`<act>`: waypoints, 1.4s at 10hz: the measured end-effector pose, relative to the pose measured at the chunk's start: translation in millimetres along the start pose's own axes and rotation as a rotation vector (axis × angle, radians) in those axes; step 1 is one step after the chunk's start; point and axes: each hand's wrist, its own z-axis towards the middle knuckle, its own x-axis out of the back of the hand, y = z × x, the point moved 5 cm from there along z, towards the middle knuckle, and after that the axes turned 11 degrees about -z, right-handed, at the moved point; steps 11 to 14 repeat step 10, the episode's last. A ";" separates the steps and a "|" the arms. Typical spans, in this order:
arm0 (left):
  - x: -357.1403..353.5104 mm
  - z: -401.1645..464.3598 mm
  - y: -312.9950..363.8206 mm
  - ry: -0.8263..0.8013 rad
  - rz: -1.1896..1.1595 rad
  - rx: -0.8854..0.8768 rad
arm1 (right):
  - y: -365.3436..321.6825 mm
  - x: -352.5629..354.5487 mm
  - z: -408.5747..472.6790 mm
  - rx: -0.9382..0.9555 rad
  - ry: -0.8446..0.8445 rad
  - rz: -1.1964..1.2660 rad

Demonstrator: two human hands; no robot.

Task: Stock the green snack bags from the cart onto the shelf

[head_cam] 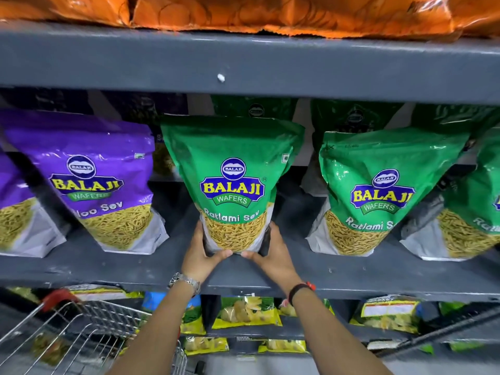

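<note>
Wire shopping cart [81,328] seen at lower left, red handle up. Green Ratlami Sev bag [232,182] clasped at base from both sides: left hand [201,251] and right hand [272,254] wrapped round bottom corners, thumbs beneath. Bag stood upright on grey shelf [108,266], between purple Aloo Sev bag [92,182] and second green bag [378,190].

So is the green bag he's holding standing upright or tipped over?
Upright: the green bag stands base-down on the shelf, logo level.
</note>
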 end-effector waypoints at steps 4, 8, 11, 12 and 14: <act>-7.8 -1.8 2.5 -0.046 0.154 0.017 | 0.9 2.5 -4.2 -0.052 -0.035 -0.044; -17.3 -7.2 -5.8 -0.029 0.389 0.030 | -3.1 10.1 -13.7 -0.034 -0.020 -0.021; -21.9 -42.7 10.7 0.104 0.267 -0.090 | -0.6 27.9 -57.2 -0.068 0.045 -0.016; -21.9 -42.7 10.7 0.104 0.267 -0.090 | -0.6 27.9 -57.2 -0.068 0.045 -0.016; -21.9 -42.7 10.7 0.104 0.267 -0.090 | -0.6 27.9 -57.2 -0.068 0.045 -0.016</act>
